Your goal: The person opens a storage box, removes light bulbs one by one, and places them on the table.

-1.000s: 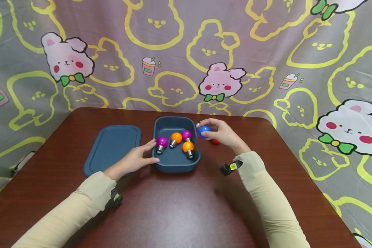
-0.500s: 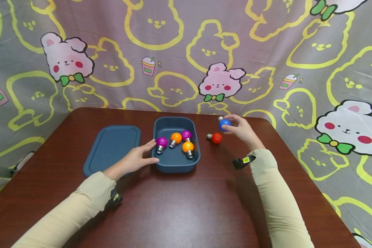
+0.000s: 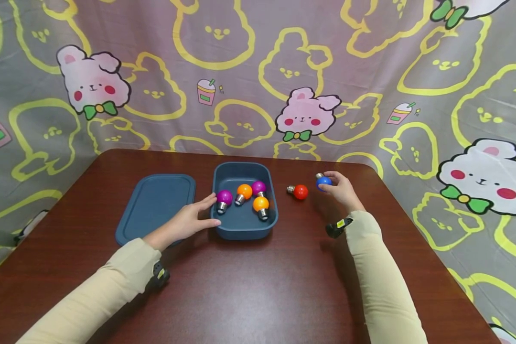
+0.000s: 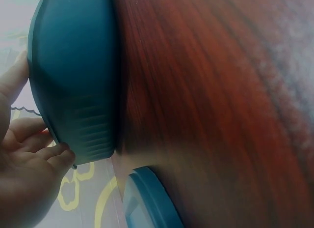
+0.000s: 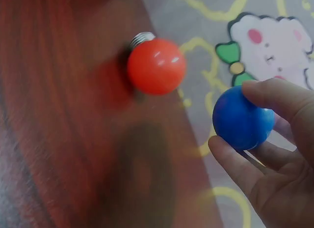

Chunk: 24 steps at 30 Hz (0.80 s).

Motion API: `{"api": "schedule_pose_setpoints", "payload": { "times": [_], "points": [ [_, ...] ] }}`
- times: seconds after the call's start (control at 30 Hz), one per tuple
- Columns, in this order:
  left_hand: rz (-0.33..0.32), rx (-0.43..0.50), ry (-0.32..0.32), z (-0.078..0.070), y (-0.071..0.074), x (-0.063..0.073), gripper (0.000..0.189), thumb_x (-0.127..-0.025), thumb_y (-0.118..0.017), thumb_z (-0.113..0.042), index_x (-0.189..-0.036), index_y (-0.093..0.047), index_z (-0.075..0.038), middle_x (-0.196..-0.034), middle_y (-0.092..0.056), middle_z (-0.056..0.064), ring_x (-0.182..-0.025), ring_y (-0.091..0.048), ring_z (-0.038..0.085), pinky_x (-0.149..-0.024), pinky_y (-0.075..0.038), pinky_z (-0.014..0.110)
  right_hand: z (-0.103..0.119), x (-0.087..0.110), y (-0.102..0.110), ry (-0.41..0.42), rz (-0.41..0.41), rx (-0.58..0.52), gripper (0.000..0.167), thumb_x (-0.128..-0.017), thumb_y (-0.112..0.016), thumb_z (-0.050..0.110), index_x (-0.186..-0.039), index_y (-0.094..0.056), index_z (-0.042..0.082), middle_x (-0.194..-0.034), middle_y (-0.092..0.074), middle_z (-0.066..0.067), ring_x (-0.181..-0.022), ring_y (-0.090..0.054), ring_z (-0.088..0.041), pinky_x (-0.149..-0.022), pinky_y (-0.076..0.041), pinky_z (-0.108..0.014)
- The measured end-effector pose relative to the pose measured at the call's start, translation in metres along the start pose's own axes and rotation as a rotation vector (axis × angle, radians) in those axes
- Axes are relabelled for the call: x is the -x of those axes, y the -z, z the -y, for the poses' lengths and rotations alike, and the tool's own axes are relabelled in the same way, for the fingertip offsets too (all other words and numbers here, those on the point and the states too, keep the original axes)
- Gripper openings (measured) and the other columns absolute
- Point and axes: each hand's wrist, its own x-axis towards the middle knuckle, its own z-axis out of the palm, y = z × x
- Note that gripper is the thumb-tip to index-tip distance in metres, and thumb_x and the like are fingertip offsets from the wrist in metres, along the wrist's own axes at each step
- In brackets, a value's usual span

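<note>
My right hand (image 3: 343, 192) pinches a blue light bulb (image 3: 324, 182) by its globe, its metal base pointing up and to the left. In the right wrist view, the thumb and fingers lie on either side of the blue globe. A red light bulb (image 3: 300, 192) lies on the table to the left of that hand. My left hand (image 3: 191, 219) rests at the left rim of a dark blue box (image 3: 244, 234), thumb and fingers spread. Inside the box lie two purple bulbs (image 3: 224, 197) and two orange bulbs (image 3: 244, 191).
Left of the box, a dark blue lid (image 3: 156, 205) lies flat, partly behind my left hand and forearm. The brown wooden table (image 3: 258, 291) ends in front of a patterned curtain (image 3: 249, 57).
My right hand has carried the blue bulb rightward from beside the box, past the red bulb, then lowered it toward the table. The red bulb has come into full view. My left hand stays put.
</note>
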Motion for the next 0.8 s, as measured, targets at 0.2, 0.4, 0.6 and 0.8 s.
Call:
{"api": "schedule_pose_setpoints", "payload": {
  "times": [0.2,0.4,0.6,0.8],
  "points": [
    [0.000,-0.004,-0.006,0.000,0.000,0.000,0.075,-0.084,-0.067,-0.034,-0.142,-0.032,-0.002,-0.150,-0.021,0.012,-0.133,-0.023,0.032,-0.102,-0.021,0.054,-0.014,-0.004,-0.008,-0.003,-0.032,0.166,0.046,-0.086,-0.063,0.003,-0.125,-0.042,-0.010,-0.123,-0.046,-0.032,-0.107,-0.048,-0.040,-0.089,-0.043,-0.044],
    [-0.001,-0.004,-0.006,-0.001,0.000,0.000,0.076,-0.084,-0.067,-0.036,-0.142,-0.032,-0.003,-0.150,-0.021,0.012,-0.133,-0.023,0.033,-0.102,-0.022,0.054,-0.017,-0.006,-0.014,-0.002,-0.001,0.241,0.043,-0.085,-0.065,0.006,-0.121,-0.046,-0.010,-0.122,-0.048,-0.029,-0.107,-0.048,-0.041,-0.093,-0.038,-0.047],
    [-0.002,-0.011,0.000,-0.002,0.001,0.001,0.077,-0.083,-0.067,-0.038,-0.142,-0.032,-0.003,-0.149,-0.021,0.012,-0.133,-0.024,0.033,-0.102,-0.022,0.054,-0.018,-0.007,-0.019,-0.003,0.025,0.295,0.042,-0.085,-0.065,0.007,-0.120,-0.048,-0.009,-0.119,-0.050,-0.029,-0.104,-0.049,-0.040,-0.093,-0.039,-0.047],
    [-0.004,-0.004,-0.010,-0.003,0.000,0.001,0.073,-0.085,-0.067,-0.030,-0.142,-0.032,-0.002,-0.149,-0.022,0.013,-0.133,-0.024,0.033,-0.102,-0.022,0.054,-0.021,-0.008,-0.021,-0.028,0.047,0.333,0.042,-0.086,-0.064,0.007,-0.121,-0.048,-0.009,-0.118,-0.050,-0.028,-0.103,-0.050,-0.039,-0.091,-0.040,-0.046]
  ]
}}
